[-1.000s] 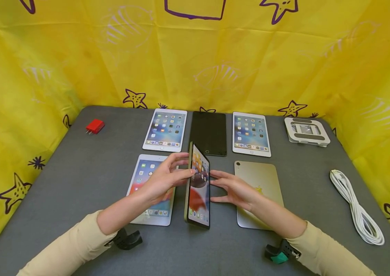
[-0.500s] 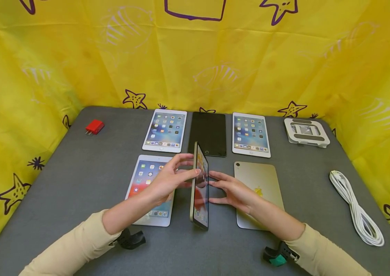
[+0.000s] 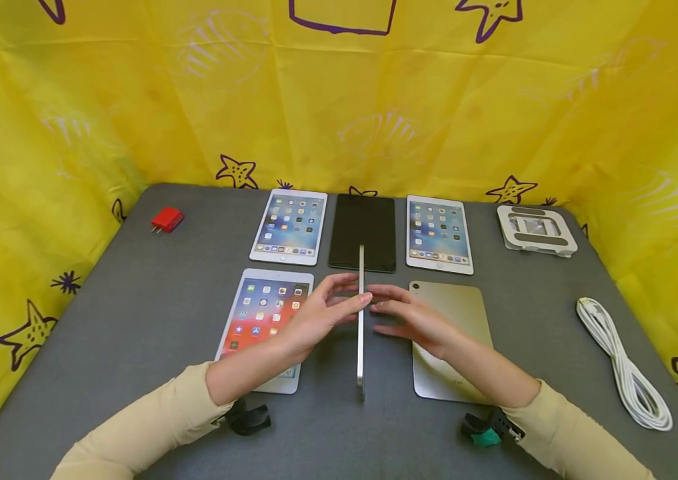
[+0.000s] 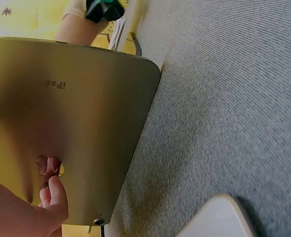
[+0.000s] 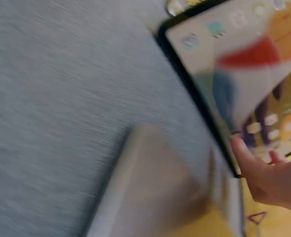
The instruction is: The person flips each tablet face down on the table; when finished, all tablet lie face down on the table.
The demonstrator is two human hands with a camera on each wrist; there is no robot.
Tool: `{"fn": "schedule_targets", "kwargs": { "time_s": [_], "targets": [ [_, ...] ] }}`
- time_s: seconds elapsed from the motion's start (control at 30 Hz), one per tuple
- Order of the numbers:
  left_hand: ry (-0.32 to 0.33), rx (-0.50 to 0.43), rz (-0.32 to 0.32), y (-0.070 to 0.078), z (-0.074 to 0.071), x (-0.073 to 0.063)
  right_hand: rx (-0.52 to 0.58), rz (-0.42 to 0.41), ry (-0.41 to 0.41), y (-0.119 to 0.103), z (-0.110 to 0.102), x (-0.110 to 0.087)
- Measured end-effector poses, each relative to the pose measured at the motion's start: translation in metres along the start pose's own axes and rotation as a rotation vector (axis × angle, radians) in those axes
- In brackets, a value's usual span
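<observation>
A tablet [image 3: 361,347] stands upright in the middle, seen edge-on in the head view. Its gold back [image 4: 101,98] faces my left hand [image 3: 317,320], and its lit screen [image 5: 254,64] faces the right. My left hand pinches it, thumb across the near edge and fingers at the back. My right hand [image 3: 417,320] is at the screen side with fingers extended; in the right wrist view a fingertip meets the border, though exact contact is hard to tell. A white tablet [image 3: 267,313] lies lit under my left forearm; a gold tablet [image 3: 453,313] lies face down under my right.
Behind are a white tablet [image 3: 289,227], a black tablet [image 3: 363,227] and another white tablet [image 3: 439,233]. A red plug adapter [image 3: 167,219] lies at the back left. On the right are a folded white stand [image 3: 537,230] and a coiled white cable [image 3: 623,367]. Yellow cloth [image 3: 339,87] surrounds the grey table.
The held tablet has turned from showing its screen obliquely to edge-on and shifted slightly right. My left hand has moved right with it; my right hand stays beside the screen.
</observation>
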State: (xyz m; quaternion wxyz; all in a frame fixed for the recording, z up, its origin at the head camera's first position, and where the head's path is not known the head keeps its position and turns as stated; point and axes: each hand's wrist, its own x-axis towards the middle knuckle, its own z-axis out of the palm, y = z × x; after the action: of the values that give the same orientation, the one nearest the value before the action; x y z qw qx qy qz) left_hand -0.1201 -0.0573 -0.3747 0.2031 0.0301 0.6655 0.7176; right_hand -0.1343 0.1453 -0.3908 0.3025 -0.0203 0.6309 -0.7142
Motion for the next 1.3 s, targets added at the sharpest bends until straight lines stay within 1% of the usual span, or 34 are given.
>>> {"fn": "schedule_targets", "kwargs": {
  "time_s": [0.13,0.2,0.3,0.4,0.57,0.63,0.7,0.77,0.8,0.87,0.9,0.97,1.03,1.1,1.17,1.27,1.3],
  "targets": [
    [0.009,0.014,-0.004,-0.002,0.005,0.003,-0.101,-0.149,0.092,-0.019,0.000,0.002],
    [0.012,0.021,0.005,-0.003,0.007,0.004,-0.146,-0.225,0.130,-0.028,0.001,0.004],
    [0.023,0.010,0.010,-0.005,0.011,0.005,-0.204,-0.303,0.166,-0.038,0.002,0.007],
    [0.024,0.008,0.011,-0.006,0.013,0.006,-0.246,-0.329,0.173,-0.042,0.003,0.012],
    [0.008,0.057,-0.006,-0.005,0.013,0.006,-0.316,-0.308,0.178,-0.041,0.004,0.019],
    [0.009,0.091,0.006,-0.005,0.013,0.006,-0.322,-0.300,0.171,-0.040,0.004,0.020],
    [0.009,0.116,0.040,-0.006,0.012,0.004,-0.308,-0.300,0.158,-0.039,0.003,0.020],
    [0.001,0.137,0.119,-0.007,0.010,0.002,-0.285,-0.298,0.145,-0.038,0.002,0.020],
    [-0.005,0.158,0.179,-0.008,0.009,0.000,-0.274,-0.295,0.138,-0.038,0.001,0.020],
    [-0.033,0.196,0.325,-0.009,0.008,-0.004,-0.254,-0.286,0.131,-0.037,-0.001,0.018],
    [-0.054,0.222,0.410,-0.010,0.007,-0.006,-0.246,-0.281,0.127,-0.037,-0.002,0.018],
    [-0.096,0.294,0.573,-0.011,0.006,-0.010,-0.224,-0.273,0.120,-0.037,-0.004,0.016],
    [-0.149,0.371,0.706,-0.011,0.005,-0.013,-0.210,-0.270,0.115,-0.037,-0.005,0.015],
    [-0.215,0.444,0.806,-0.010,0.005,-0.015,-0.204,-0.267,0.112,-0.036,-0.006,0.015],
    [-0.275,0.527,0.888,-0.010,0.007,-0.016,-0.204,-0.266,0.108,-0.034,-0.008,0.014],
    [-0.346,0.650,1.010,-0.011,0.010,-0.014,-0.208,-0.266,0.105,-0.032,-0.010,0.014],
    [-0.360,0.689,1.048,-0.012,0.010,-0.014,-0.206,-0.269,0.102,-0.031,-0.011,0.014]
  ]
}}
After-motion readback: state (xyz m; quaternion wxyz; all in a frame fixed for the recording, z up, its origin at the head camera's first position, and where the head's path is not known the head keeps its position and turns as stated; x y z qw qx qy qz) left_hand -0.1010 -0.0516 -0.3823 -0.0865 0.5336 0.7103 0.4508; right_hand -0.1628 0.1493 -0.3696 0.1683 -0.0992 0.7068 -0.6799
